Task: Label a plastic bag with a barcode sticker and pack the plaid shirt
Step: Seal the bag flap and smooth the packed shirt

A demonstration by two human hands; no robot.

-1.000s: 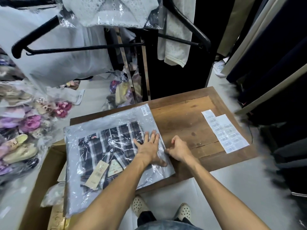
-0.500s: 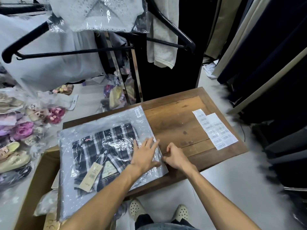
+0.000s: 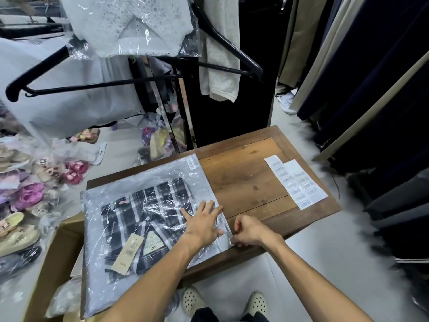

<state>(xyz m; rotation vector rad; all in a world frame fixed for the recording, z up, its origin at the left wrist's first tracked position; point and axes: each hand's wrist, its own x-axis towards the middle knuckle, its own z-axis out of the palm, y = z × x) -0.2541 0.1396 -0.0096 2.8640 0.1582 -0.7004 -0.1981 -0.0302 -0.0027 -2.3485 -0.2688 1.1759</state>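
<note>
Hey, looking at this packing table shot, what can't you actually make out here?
Head view only:
- Right hand: its curled fingers hide what they do at the plastic bag edge; sealed or not is unclear.
- Barcode sticker and sticker sheets: print too small to read.
- Plaid shirt: glare and the left hand cover parts.
- Cardboard box: contents hidden under the bag.

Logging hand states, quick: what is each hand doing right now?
Left hand: open, pressing flat on the bag.
Right hand: fingers curled, pinching the bag's edge.
</note>
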